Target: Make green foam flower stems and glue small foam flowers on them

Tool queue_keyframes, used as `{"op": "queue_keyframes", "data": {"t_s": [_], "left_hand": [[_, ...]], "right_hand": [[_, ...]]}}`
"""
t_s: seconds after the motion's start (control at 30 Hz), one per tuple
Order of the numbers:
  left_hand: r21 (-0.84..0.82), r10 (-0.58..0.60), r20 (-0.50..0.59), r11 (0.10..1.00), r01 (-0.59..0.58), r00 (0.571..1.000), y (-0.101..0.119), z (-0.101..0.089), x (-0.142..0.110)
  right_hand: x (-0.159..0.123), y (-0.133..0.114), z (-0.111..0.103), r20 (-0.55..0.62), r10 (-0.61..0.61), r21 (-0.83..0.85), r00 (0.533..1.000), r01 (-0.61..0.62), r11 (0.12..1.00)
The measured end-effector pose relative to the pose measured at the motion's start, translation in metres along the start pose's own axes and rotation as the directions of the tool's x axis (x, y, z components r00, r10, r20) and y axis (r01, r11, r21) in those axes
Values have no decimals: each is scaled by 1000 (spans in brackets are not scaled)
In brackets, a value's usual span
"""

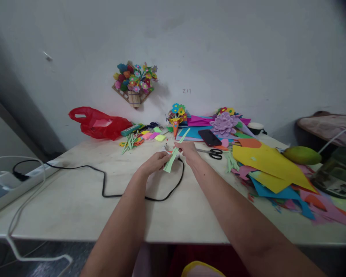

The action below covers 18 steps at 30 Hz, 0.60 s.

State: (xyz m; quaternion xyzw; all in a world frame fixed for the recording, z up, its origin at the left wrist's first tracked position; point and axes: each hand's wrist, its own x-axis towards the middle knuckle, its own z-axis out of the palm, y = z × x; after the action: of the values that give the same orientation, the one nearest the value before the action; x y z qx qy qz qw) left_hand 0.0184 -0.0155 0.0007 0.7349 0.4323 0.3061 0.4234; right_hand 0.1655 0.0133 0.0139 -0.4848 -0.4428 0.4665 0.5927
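Green paper strip [175, 152] is pinched in the grip of both the left hand [155, 161] and right hand [187, 149], above the tabletop [75, 200]; uneven pulling could tear it.

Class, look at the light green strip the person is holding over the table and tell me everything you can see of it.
The light green strip is long, narrow and flat, apparently craft foam or paper, pale mint in colour. It slants from a wider lower end near the left hand up to a thin tip pointing toward the far side of the table. Both hands grip it: the left hand near the bottom, the right hand around its middle. It is held above the black cable; its surface shows no marks that can be made out.
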Motion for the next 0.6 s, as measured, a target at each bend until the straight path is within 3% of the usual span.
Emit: {"op": "queue_keyframes", "data": {"t_s": [0.6], "left_hand": [[43, -49, -33, 998, 50, 998, 5, -3, -4]], "right_hand": [[14, 6, -9, -154, -9, 10, 988, 10, 1000]]}}
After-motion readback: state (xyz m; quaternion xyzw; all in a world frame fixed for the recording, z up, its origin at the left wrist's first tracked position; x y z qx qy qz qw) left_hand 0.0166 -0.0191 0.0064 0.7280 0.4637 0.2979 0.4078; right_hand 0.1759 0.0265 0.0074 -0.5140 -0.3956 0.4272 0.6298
